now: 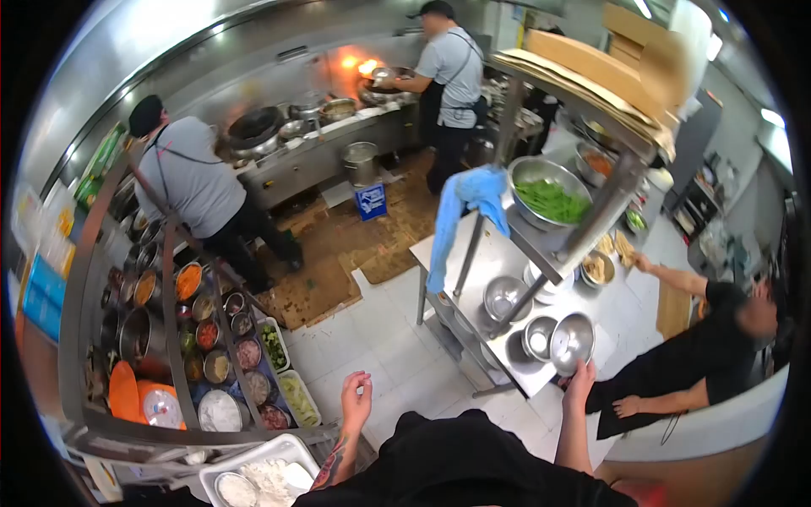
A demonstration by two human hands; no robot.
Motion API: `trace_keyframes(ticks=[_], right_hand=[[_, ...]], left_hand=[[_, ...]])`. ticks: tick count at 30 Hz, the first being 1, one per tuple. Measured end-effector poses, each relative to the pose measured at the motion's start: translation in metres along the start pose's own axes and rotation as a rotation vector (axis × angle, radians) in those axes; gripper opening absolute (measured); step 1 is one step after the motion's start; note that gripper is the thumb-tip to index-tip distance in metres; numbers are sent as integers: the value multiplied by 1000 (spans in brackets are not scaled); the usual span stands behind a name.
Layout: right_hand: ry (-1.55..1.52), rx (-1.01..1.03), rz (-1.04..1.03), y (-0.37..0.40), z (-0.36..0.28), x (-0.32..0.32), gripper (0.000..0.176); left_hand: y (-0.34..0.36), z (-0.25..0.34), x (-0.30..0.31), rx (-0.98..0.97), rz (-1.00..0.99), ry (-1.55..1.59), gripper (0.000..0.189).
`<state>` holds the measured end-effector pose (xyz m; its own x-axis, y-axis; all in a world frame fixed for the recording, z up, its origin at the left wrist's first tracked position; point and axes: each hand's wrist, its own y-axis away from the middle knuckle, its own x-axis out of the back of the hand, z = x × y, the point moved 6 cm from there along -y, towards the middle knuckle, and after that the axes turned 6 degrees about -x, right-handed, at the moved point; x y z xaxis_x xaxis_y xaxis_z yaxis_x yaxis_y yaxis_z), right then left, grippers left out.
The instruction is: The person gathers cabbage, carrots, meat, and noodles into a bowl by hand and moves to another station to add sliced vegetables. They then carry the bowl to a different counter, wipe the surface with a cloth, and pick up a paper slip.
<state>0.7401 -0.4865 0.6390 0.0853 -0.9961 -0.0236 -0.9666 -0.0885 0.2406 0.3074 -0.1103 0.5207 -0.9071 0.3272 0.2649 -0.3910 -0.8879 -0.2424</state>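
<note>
My right hand (579, 380) grips the lower rim of a shiny metal bowl (573, 340), which is tilted at the corner of the steel table (473, 262). Just left of it stands a smaller metal bowl (539, 338), and a wider metal bowl (507, 299) sits farther back. My left hand (357, 397) is raised over the tiled floor, its fingers curled together; whether anything small is between them cannot be made out. Below and left of that hand, a white tray (211, 475) holds white powder and a small bowl.
A rack (182, 321) with several ingredient containers stands at left. Two people (190, 160) (452, 76) work by the stoves, with flames at one wok. Another person (701, 338) reaches toward food at right. A blue cloth (460, 211) hangs from the shelf post.
</note>
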Motion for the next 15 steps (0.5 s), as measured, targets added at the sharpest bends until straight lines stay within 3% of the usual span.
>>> trace_keyframes(ticks=[2, 3, 4, 6, 9, 15], right_hand=[[-66, -10, 107, -9, -2, 22, 33], [-53, 21, 141, -12, -13, 30, 31], [-194, 141, 225, -21, -19, 35, 22], [-142, 170, 254, -16, -52, 36, 22], [-230, 243, 213, -15, -88, 28, 20], [-329, 290, 149, -13, -100, 13, 19]], left_hand=[[-2, -12, 2, -55, -19, -100, 14], [-2, -5, -8, -80, -124, -95, 14], [-4, 3, -6, 1, -78, -42, 14], [-6, -1, -3, 84, -59, 10, 16], [-6, -9, -10, 114, -127, -1, 17], [-10, 9, -40, 39, -297, -74, 19]])
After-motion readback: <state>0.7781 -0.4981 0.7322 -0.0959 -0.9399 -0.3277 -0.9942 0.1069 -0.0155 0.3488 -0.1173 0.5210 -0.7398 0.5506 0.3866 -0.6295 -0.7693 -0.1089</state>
